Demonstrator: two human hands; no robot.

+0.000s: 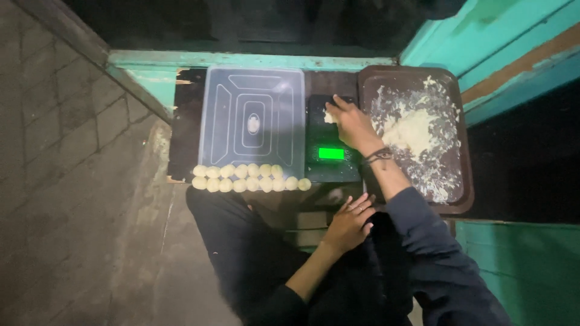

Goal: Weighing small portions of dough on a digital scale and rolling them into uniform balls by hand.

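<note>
A small lump of dough [329, 116] is pressed onto the platform of a digital scale [331, 142] by the right hand [353, 125], whose fingers are curled loosely over the lump, so that it is gripped lightly rather than let go. The scale's green display [331, 153] is lit just below the hand, nearer the body, where it can be read while the lump is held. Directly beside the right hand, on its outer side, a dark brown tray [460, 181] is seen with a larger mass of dough [411, 130] and scattered crumbs in it; it is placed close enough that pieces can be taken without a long reach.

On the other side of the scale, away from the right hand, a clear plastic lid or board [252, 121] is laid flat on the dark counter [187, 130]. Along its near edge, two rows of small round dough balls [251, 178] are lined up touching one another, kept together and clear of the scale.

The left hand [350, 223] is held well below the right one, close to the body, open with fingers relaxed and spread, holding nothing; it is rested at the counter's near edge by the lap. A band [377, 157] is worn at the right wrist, and dark sleeves are worn on both arms
</note>
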